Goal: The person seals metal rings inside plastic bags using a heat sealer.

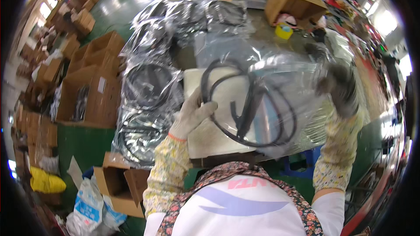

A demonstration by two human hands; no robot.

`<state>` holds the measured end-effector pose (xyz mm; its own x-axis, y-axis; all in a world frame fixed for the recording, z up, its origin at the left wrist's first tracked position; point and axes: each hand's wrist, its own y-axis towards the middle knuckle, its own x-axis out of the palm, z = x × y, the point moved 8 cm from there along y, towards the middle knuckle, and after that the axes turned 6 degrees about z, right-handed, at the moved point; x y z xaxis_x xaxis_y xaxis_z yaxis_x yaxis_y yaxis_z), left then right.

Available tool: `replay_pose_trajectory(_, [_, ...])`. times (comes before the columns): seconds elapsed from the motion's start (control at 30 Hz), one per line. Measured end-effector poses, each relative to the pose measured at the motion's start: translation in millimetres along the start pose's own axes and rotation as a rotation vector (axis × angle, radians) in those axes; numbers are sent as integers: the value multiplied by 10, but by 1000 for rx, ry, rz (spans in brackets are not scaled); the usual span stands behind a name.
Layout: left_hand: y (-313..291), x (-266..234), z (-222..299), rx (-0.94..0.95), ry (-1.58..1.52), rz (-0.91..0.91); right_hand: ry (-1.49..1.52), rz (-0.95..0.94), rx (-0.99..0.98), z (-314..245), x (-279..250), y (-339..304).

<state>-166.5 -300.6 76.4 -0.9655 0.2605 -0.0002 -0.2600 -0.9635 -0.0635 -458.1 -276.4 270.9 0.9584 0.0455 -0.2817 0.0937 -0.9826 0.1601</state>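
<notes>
One coiled black cable (249, 105) is already inside the clear bag (284, 83), held up by gripping left hand (192, 113) and right hand (341, 89); many bagged coils (148, 87) are stacked behind, bag mouth unsealed as far as can be judged.

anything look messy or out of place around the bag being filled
Mostly the floor at lower left: a crumpled yellow plastic bag and an open brown cardboard box lie tipped among scattered packaging. The coiled black cable itself looks intact.

Black coiled cable (249, 105), looped, inside clear plastic bag (284, 78), held up above a white board
</notes>
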Motion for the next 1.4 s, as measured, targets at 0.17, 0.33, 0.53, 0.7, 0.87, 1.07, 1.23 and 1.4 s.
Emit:
replay_pose_trajectory(0.17, [-314, -427, -562, 102, -280, 140, -632, -17, -502, 444, 857, -676])
replay_pose_trajectory(0.33, [-448, -382, -549, 182, -449, 174, -626, 4, -511, 542, 921, -887])
replay_pose_trajectory(0.53, [-349, -407, -37, 323, -583, 314, -769, -37, -642, 275, 904, -1124])
replay_pose_trajectory(0.7, [276, 32, 818, 122, -155, 223, -550, 37, -313, 730, 966, -1486])
replay_pose_trajectory(0.87, [1381, 959, -987, -311, 441, -159, -167, 7, 564, 2640, 1109, -1891])
replay_pose_trajectory(1.07, [1632, 1439, -1479, -371, 784, -249, 164, 122, 725, 3223, 875, -2186])
replay_pose_trajectory(1.23, [1741, 1407, -1375, -380, 842, -170, 475, 402, 894, 3830, 390, -2208])
replay_pose_trajectory(1.4, [1778, 1366, -1470, -446, 714, -346, 81, 241, 329, 2116, 244, -1104])
